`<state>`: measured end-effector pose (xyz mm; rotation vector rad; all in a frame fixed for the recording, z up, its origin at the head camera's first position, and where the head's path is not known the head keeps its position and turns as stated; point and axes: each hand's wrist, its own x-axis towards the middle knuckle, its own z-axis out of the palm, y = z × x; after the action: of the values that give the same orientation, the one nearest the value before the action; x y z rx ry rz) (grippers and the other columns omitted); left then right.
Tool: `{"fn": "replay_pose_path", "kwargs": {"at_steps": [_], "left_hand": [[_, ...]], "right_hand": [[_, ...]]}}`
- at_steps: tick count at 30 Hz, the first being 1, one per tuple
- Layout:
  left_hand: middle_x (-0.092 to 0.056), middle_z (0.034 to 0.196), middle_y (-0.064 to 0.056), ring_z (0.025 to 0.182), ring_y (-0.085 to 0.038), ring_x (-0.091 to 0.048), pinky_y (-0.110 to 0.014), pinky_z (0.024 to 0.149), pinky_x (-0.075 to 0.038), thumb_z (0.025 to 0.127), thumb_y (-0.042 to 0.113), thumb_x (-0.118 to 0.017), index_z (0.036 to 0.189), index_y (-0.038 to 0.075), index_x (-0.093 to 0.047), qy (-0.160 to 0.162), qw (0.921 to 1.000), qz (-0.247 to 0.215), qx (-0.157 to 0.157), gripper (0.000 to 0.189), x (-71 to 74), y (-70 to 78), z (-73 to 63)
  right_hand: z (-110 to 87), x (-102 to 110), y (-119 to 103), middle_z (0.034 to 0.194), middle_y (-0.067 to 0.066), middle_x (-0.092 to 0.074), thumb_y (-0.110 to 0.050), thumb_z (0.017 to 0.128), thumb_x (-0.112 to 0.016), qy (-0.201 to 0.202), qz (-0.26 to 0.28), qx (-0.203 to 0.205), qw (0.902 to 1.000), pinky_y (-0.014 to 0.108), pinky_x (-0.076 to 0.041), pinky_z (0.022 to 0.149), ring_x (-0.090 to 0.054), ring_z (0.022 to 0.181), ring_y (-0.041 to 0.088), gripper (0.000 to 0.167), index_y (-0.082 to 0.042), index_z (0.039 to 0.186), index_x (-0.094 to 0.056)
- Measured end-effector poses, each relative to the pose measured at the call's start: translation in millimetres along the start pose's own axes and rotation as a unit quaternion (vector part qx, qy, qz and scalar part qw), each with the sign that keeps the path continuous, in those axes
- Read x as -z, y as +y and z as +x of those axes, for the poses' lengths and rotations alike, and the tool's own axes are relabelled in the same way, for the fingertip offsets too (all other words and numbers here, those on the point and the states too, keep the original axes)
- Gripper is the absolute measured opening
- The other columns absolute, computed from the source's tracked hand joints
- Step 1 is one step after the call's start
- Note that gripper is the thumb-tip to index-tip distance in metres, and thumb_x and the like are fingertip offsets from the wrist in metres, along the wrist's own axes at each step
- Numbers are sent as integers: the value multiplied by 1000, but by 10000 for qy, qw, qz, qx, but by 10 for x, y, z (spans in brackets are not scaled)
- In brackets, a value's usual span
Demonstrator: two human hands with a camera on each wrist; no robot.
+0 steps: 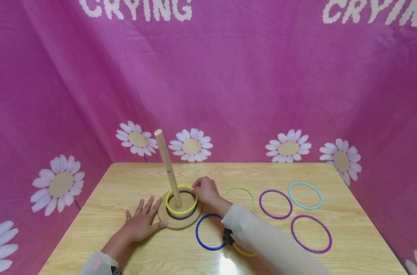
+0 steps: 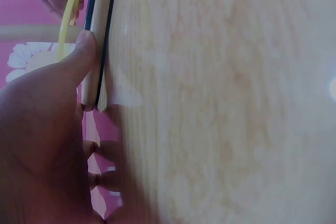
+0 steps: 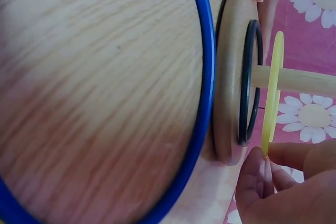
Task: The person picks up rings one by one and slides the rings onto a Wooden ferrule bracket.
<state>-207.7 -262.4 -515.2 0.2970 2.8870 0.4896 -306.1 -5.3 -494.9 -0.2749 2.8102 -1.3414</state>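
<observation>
A wooden post (image 1: 168,168) rises from a round wooden base (image 1: 179,225) on the table. Around the post, a black ring (image 1: 182,218) lies on the base. My right hand (image 1: 206,189) pinches a yellow ring (image 1: 168,198) at its right edge; that ring encircles the post and hovers a little above the black one, as the right wrist view shows. My left hand (image 1: 141,221) is spread on the left of the base, its thumb touching the base's edge in the left wrist view.
On the table (image 1: 153,256) lie a blue ring (image 1: 197,233), a yellow-green ring (image 1: 240,187), two purple rings (image 1: 292,208) and a light blue ring (image 1: 314,207). Another yellow ring (image 1: 243,253) is partly under the right forearm. A pink curtain (image 1: 235,95) hangs behind.
</observation>
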Motion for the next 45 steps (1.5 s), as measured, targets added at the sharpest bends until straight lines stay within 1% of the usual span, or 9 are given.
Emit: {"fn": "replay_pose_path", "kwargs": {"at_steps": [7,12,16,25,30,34,38,41,45], "left_hand": [[-13,172,-19,154,-54,-3,-90,101,3,96,71,-52,167,22,-22,97,9999,-75,-80,91,-9,10,-12],[-15,171,-22,153,-56,-5,-91,99,5,96,71,-53,166,22,-23,177,9995,-184,-164,90,-25,2,-8],[-13,171,-21,154,-55,-3,-90,100,5,96,72,-52,167,23,-20,126,9997,-158,-124,92,-30,-13,6],[-8,173,-16,156,-51,2,-89,103,4,95,75,-49,167,25,-18,2,10000,-58,19,93,-9,-9,15],[-9,173,-16,155,-52,2,-89,102,5,95,75,-49,167,25,-19,7,10000,-83,28,93,-18,-13,11],[-11,172,-19,155,-54,0,-89,101,7,95,73,-52,167,25,-20,61,9999,-122,-35,92,-23,-17,25],[-10,172,-19,155,-54,0,-89,101,7,96,73,-51,167,25,-19,84,9999,-123,-81,92,-32,-17,27],[-9,173,-16,155,-52,1,-89,102,5,95,74,-51,167,24,-18,41,9999,-113,-37,93,-22,1,13],[-10,173,-16,155,-52,1,-89,102,4,95,73,-51,167,24,-20,9,10000,-89,-3,92,-14,23,-2]], "right_hand": [[-33,-45,15,80,5,-71,3,80,-72,-25,-163,130,9998,28,-50,71,-60,77,16,11,-7,81,-77],[-53,-43,9,76,3,-69,4,79,-74,88,-269,272,9992,27,-50,69,-59,75,16,10,-6,80,-76],[-53,-47,16,75,2,-69,4,79,-75,121,-338,318,9989,26,-49,67,-58,73,16,9,-6,79,-75],[-35,-71,58,75,0,-69,1,79,-79,40,-343,261,9991,27,-51,69,-58,73,14,10,-8,79,-75],[-36,-48,84,73,-2,-69,-4,81,-82,-85,-180,278,9994,24,-49,66,-56,71,10,7,-8,80,-76],[-34,7,102,74,-3,-69,-8,83,-82,-239,107,253,9993,23,-48,67,-56,73,9,5,-8,83,-77],[-51,95,142,78,0,-69,-8,86,-80,-333,595,123,9976,27,-51,72,-59,76,11,4,-6,88,-77],[-51,171,214,82,1,-71,-9,89,-78,-387,880,54,9954,29,-53,78,-61,80,12,5,-6,93,-77],[-32,323,309,87,2,-73,-10,90,-77,-379,867,127,9954,32,-55,80,-64,82,13,11,-4,99,-77]]}}
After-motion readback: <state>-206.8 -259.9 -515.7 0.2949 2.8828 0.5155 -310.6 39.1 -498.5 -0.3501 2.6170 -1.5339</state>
